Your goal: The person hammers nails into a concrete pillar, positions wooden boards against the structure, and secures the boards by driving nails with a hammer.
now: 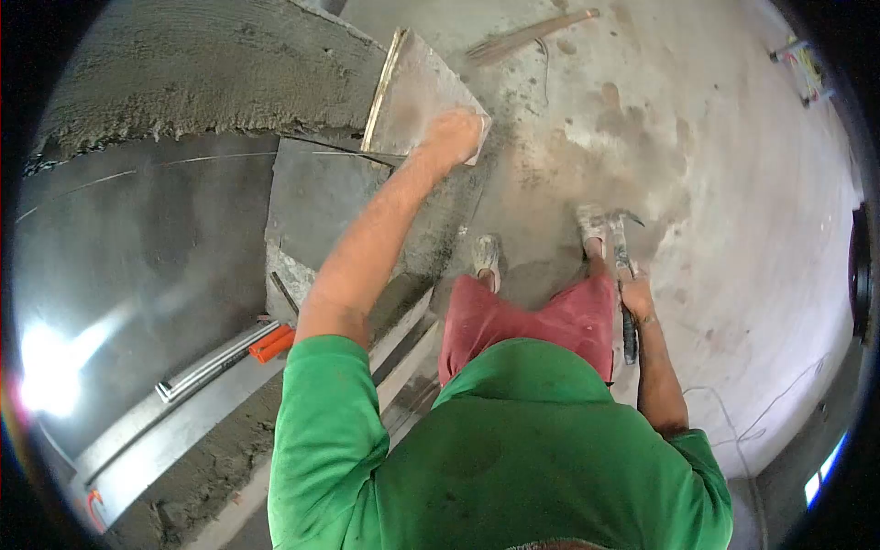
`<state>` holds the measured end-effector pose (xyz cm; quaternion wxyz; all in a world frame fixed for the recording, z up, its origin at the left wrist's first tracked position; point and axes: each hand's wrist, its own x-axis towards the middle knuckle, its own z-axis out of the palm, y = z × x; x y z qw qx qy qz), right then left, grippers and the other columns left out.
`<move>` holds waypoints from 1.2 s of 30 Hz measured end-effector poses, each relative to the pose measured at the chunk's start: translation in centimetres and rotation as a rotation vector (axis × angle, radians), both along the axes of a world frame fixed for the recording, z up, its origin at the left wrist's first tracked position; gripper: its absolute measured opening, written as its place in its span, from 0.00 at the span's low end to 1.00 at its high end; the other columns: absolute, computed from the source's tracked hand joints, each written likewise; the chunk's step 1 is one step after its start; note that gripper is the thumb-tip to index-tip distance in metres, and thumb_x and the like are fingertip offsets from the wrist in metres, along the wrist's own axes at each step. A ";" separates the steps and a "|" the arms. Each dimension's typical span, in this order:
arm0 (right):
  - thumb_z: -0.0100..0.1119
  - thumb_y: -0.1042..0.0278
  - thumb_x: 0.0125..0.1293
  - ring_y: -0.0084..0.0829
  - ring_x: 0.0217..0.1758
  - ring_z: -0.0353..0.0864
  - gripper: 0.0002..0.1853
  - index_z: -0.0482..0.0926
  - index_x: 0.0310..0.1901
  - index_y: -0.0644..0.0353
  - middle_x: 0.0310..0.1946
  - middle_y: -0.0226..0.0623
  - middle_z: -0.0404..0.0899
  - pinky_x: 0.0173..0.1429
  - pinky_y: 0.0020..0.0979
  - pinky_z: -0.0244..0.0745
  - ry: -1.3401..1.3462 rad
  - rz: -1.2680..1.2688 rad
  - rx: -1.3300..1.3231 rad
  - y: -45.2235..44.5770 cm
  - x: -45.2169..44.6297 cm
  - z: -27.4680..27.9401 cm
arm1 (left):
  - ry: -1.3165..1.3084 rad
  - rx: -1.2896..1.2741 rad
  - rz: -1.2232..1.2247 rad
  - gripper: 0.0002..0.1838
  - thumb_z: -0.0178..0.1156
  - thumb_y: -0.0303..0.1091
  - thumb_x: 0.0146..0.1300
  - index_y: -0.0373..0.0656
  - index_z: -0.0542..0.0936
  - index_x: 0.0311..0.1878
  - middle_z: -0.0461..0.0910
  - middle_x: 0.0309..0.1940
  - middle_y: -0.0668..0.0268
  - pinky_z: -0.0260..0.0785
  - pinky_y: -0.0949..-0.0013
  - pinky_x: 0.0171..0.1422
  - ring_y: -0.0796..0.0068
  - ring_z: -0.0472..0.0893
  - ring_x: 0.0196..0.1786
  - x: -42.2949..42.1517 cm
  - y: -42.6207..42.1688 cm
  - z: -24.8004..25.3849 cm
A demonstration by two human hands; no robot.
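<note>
My left hand [454, 136] reaches forward, its fingers closed on the near right edge of a pale, dusty square tile [417, 92]. The tile stands tilted at the end of the rough cement-coated ledge. Its underside and the fingertips behind it are hidden. Low at my right side, my right hand [635, 291] is wrapped round a hammer [621, 243]. The hammer's curved metal head points forward near my right shoe, and its black grip hangs down behind the hand. A grey slab [316, 197] lies below and left of the tile.
Rough wet-looking mortar [220, 73] covers the ledge at upper left. A silver metal bar [215, 362] and an orange block [272, 343] lie on the lower left ledge. A broom-like bundle [527, 38] lies on the stained floor ahead. A cable [733, 431] runs at right.
</note>
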<state>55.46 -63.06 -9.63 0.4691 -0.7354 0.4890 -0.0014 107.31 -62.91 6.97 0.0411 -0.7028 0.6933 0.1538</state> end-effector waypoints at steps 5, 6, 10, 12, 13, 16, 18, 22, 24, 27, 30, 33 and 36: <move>0.55 0.54 0.72 0.28 0.14 0.72 0.18 0.74 0.33 0.62 0.17 0.33 0.73 0.18 0.34 0.68 -0.026 -0.416 0.486 4.3 6.3 8.9 | 0.217 0.021 0.088 0.08 0.60 0.27 0.56 0.40 0.81 0.40 0.82 0.39 0.46 0.74 0.49 0.50 0.44 0.82 0.44 -6.3 5.7 -2.4; 0.55 0.54 0.72 0.27 0.15 0.72 0.18 0.74 0.33 0.62 0.17 0.33 0.74 0.18 0.33 0.68 -0.076 -0.406 0.478 4.7 6.0 8.7 | 0.340 0.022 0.142 0.08 0.60 0.28 0.57 0.41 0.81 0.41 0.82 0.39 0.46 0.74 0.50 0.50 0.44 0.82 0.44 -8.0 7.4 -3.0; 0.55 0.55 0.72 0.24 0.15 0.72 0.17 0.74 0.35 0.62 0.17 0.31 0.73 0.18 0.31 0.67 -0.113 -0.401 0.507 5.4 4.0 6.6 | 0.278 0.120 0.065 0.09 0.58 0.32 0.63 0.42 0.82 0.43 0.82 0.39 0.47 0.74 0.51 0.52 0.44 0.82 0.45 -9.1 11.5 -4.5; 0.59 0.59 0.71 0.21 0.16 0.71 0.14 0.74 0.38 0.62 0.18 0.30 0.73 0.17 0.28 0.66 0.075 -0.276 0.450 4.9 2.4 5.7 | 0.108 0.158 0.121 0.08 0.60 0.32 0.63 0.43 0.82 0.44 0.83 0.41 0.50 0.75 0.52 0.52 0.46 0.82 0.47 -6.7 11.2 -4.8; 0.59 0.59 0.71 0.21 0.16 0.71 0.14 0.74 0.38 0.62 0.18 0.30 0.73 0.17 0.28 0.66 0.058 -0.294 0.476 5.2 1.3 4.2 | 0.105 0.088 0.165 0.08 0.61 0.31 0.63 0.44 0.83 0.44 0.83 0.41 0.51 0.75 0.52 0.52 0.47 0.82 0.47 -5.4 10.2 -3.4; 0.62 0.62 0.69 0.20 0.16 0.70 0.12 0.75 0.40 0.62 0.20 0.29 0.74 0.16 0.26 0.65 -0.198 -0.492 0.639 6.2 0.3 0.8 | -0.057 -0.038 0.174 0.06 0.61 0.30 0.62 0.46 0.84 0.42 0.84 0.40 0.55 0.76 0.54 0.52 0.50 0.83 0.47 -1.3 4.7 1.4; 0.64 0.62 0.68 0.20 0.16 0.68 0.13 0.76 0.40 0.65 0.18 0.27 0.71 0.17 0.28 0.63 -0.146 -0.643 0.676 5.5 0.8 1.2 | -0.185 0.107 0.225 0.07 0.61 0.30 0.61 0.46 0.86 0.41 0.85 0.42 0.56 0.76 0.56 0.53 0.52 0.84 0.47 -0.7 0.9 3.8; 0.63 0.62 0.68 0.19 0.15 0.67 0.15 0.72 0.45 0.65 0.20 0.27 0.70 0.16 0.27 0.63 -0.245 -0.676 0.681 7.2 3.1 0.6 | -0.463 -0.059 -0.364 0.09 0.62 0.32 0.60 0.46 0.87 0.42 0.86 0.38 0.56 0.77 0.54 0.49 0.51 0.85 0.42 6.0 -1.2 4.3; 0.63 0.62 0.69 0.20 0.16 0.69 0.16 0.71 0.48 0.65 0.23 0.28 0.72 0.16 0.26 0.65 -0.351 -0.671 0.778 8.0 5.2 0.8 | -0.355 -0.003 -0.200 0.10 0.62 0.32 0.59 0.42 0.87 0.42 0.87 0.37 0.57 0.77 0.56 0.47 0.55 0.86 0.40 6.8 -2.4 7.6; 0.54 0.53 0.74 0.17 0.17 0.64 0.16 0.71 0.48 0.58 0.23 0.25 0.68 0.17 0.25 0.63 -0.404 -0.526 0.782 9.0 8.9 -0.5 | -0.209 0.199 -0.013 0.10 0.61 0.30 0.57 0.42 0.86 0.40 0.86 0.36 0.55 0.76 0.56 0.46 0.55 0.86 0.39 7.5 -4.3 10.8; 0.55 0.57 0.73 0.22 0.18 0.73 0.15 0.72 0.51 0.60 0.23 0.30 0.73 0.18 0.27 0.68 -0.579 -0.224 0.105 10.4 14.7 -3.6 | -0.193 0.286 -0.052 0.10 0.59 0.28 0.55 0.42 0.86 0.39 0.85 0.34 0.53 0.76 0.56 0.45 0.53 0.85 0.38 7.1 -4.0 10.1; 0.50 0.53 0.75 0.20 0.19 0.72 0.16 0.72 0.49 0.59 0.24 0.29 0.74 0.19 0.26 0.67 -0.622 -0.509 0.850 7.2 20.8 6.0 | -0.272 0.261 -0.105 0.11 0.57 0.27 0.54 0.42 0.86 0.38 0.84 0.33 0.51 0.75 0.56 0.44 0.53 0.85 0.36 7.1 -4.0 8.9; 0.51 0.51 0.75 0.20 0.18 0.70 0.18 0.72 0.47 0.60 0.23 0.29 0.74 0.19 0.26 0.67 -0.776 -0.463 0.762 6.7 25.7 8.8 | -0.351 0.231 -0.131 0.11 0.56 0.27 0.53 0.41 0.85 0.37 0.83 0.31 0.51 0.75 0.57 0.43 0.54 0.84 0.34 8.7 -3.8 7.5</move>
